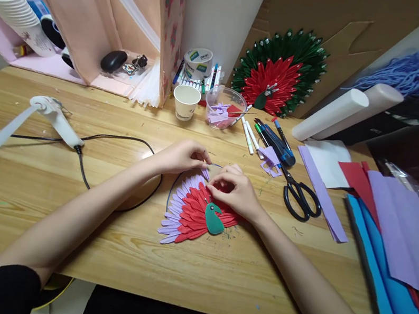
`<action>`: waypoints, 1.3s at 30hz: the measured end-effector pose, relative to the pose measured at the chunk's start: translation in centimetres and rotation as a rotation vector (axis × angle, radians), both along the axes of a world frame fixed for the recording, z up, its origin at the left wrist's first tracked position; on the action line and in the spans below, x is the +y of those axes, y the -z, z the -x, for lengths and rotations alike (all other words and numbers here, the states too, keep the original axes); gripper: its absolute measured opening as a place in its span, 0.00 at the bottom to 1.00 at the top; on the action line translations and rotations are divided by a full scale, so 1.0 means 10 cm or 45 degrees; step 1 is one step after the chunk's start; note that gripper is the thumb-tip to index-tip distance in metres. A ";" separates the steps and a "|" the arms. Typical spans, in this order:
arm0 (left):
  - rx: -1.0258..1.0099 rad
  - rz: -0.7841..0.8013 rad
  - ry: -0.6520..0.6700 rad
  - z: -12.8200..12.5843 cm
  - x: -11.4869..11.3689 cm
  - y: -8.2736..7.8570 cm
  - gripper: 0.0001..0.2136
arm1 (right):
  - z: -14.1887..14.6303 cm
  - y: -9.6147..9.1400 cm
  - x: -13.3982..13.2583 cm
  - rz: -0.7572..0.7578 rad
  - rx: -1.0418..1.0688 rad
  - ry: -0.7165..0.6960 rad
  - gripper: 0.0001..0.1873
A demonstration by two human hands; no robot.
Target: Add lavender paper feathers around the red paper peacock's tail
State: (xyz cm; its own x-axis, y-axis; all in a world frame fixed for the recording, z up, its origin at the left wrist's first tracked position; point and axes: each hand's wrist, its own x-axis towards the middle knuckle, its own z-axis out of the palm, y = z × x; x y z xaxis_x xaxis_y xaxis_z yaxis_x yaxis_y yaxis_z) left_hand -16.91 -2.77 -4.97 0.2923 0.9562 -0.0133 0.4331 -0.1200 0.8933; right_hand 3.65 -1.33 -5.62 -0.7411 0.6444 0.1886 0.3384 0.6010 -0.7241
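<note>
A flat paper peacock craft lies on the wooden table, with red inner petals, lilac outer petals and a teal bird body. My left hand is curled at the craft's upper edge, its fingertips pinching a small lilac petal piece. My right hand rests on the craft's upper right, fingers bent and pressed down onto the red petals. Both forearms reach in from the near edge.
A white glue gun with a black cord lies at left. Black scissors, pens, a paper cup and a clear bowl of petals sit behind. Coloured paper sheets pile at right. A finished green and red peacock leans at back.
</note>
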 end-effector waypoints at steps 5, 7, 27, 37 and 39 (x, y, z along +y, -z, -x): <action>0.045 -0.022 0.106 -0.02 -0.01 -0.01 0.09 | -0.02 -0.01 0.01 -0.019 0.003 -0.008 0.02; 0.069 -0.039 0.139 -0.02 -0.01 0.00 0.09 | -0.02 -0.01 0.01 -0.027 0.011 -0.016 0.01; 0.299 -0.056 0.373 -0.09 0.11 -0.14 0.07 | -0.01 0.01 0.03 -0.029 0.030 -0.030 0.01; 0.344 -0.098 0.392 -0.14 0.15 -0.15 0.08 | -0.01 0.02 0.04 -0.016 0.030 -0.016 0.02; 0.350 -0.089 0.386 -0.15 0.15 -0.17 0.08 | -0.01 0.02 0.04 -0.014 0.035 -0.019 0.02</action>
State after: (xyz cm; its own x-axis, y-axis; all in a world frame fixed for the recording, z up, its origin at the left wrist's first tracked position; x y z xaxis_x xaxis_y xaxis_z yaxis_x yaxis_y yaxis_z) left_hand -15.43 -1.32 -3.31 0.5554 0.8288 -0.0685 0.5903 -0.3349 0.7344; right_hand 3.70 -0.96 -5.78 -0.7449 0.6311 0.2162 0.3093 0.6139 -0.7263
